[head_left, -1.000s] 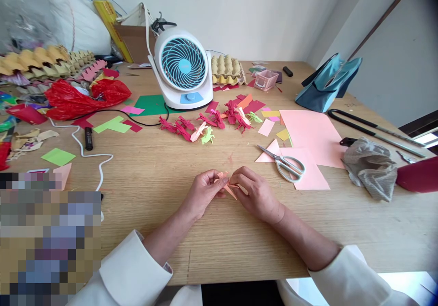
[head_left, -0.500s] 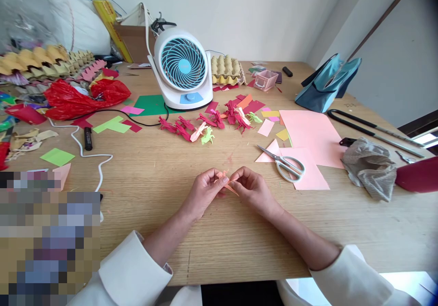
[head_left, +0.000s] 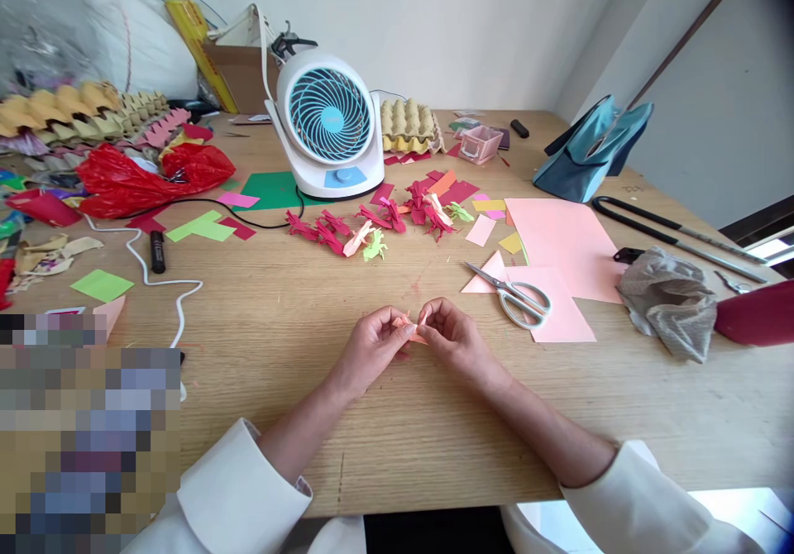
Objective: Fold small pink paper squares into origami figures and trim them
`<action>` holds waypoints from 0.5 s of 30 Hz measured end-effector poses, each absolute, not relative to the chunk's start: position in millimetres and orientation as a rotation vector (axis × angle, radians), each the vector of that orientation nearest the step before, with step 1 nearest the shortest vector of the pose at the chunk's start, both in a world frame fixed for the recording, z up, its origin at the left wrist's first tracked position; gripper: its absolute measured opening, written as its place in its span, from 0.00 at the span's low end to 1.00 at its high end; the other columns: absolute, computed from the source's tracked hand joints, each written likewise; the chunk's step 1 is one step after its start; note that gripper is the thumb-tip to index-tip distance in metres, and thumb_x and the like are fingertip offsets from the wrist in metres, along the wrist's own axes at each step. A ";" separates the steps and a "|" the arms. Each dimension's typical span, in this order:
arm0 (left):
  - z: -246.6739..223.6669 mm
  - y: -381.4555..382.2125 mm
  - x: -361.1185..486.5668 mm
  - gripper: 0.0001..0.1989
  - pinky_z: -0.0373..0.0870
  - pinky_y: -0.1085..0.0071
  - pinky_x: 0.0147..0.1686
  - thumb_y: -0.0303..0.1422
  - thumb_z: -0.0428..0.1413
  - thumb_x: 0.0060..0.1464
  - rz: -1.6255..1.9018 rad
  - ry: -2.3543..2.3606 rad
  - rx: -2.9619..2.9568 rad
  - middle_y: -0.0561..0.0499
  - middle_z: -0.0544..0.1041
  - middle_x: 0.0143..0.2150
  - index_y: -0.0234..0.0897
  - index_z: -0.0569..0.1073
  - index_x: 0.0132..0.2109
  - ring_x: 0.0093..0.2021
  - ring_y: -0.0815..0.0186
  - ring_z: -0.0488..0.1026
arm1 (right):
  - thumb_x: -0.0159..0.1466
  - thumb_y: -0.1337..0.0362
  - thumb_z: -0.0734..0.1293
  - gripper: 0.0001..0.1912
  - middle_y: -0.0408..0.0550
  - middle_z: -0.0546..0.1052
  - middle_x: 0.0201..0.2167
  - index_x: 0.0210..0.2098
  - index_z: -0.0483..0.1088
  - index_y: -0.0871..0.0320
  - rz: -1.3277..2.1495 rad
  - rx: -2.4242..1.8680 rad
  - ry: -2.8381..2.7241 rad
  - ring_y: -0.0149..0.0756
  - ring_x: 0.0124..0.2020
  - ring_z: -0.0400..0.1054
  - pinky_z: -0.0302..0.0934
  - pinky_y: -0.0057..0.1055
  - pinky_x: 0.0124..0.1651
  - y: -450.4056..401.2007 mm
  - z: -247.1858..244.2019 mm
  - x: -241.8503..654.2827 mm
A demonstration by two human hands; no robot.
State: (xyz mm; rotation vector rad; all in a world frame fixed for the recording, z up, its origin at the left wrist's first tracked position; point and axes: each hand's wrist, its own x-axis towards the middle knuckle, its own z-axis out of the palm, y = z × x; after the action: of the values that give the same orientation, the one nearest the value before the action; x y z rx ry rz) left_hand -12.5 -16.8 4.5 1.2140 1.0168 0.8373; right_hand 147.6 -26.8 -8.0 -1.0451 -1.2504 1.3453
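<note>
Between my two hands, above the wooden table, is a small peach-orange folded paper figure (head_left: pixel 402 321). My left hand (head_left: pixel 376 341) pinches its left side between thumb and fingers. From the right, my right hand (head_left: pixel 455 335) grips a thin flap of the same paper, thumb against forefinger. The fingers hide much of the figure. Beyond my hands lies a row of folded paper figures (head_left: pixel 328 233), mostly dark red with a few pale pink and light green. White-handled scissors (head_left: pixel 524 302) rest on pink paper (head_left: pixel 562 322) to the right.
A white fan (head_left: pixel 332 124) stands at the back, with egg trays (head_left: pixel 408 124) beside it. A red plastic bag (head_left: pixel 124 180), a black marker (head_left: pixel 157 252) and a white cable (head_left: pixel 179 306) lie left. On the right are a blue bag (head_left: pixel 592 153) and a crumpled grey cloth (head_left: pixel 670 302).
My right fingers have shifted slightly on the paper; the flap that pointed down now stands up between thumb and forefinger. My left hand keeps its hold.
</note>
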 end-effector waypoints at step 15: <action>-1.6 -13.1 -16.2 0.14 0.72 0.75 0.28 0.40 0.59 0.54 0.875 1.011 1.251 0.56 0.66 0.28 0.35 0.66 0.31 0.28 0.72 0.68 | 0.56 0.54 0.74 0.16 0.42 0.73 0.29 0.35 0.68 0.57 1.531 -0.975 -1.068 0.30 0.31 0.67 0.59 0.29 0.38 -25.2 -9.8 150.8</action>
State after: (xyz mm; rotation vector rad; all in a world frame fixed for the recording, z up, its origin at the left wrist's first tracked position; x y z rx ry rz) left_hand -16.2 -13.1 -1.6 1.2515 1.0112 0.8747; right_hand 150.8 -25.2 -9.8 -0.9748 -1.0675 1.5305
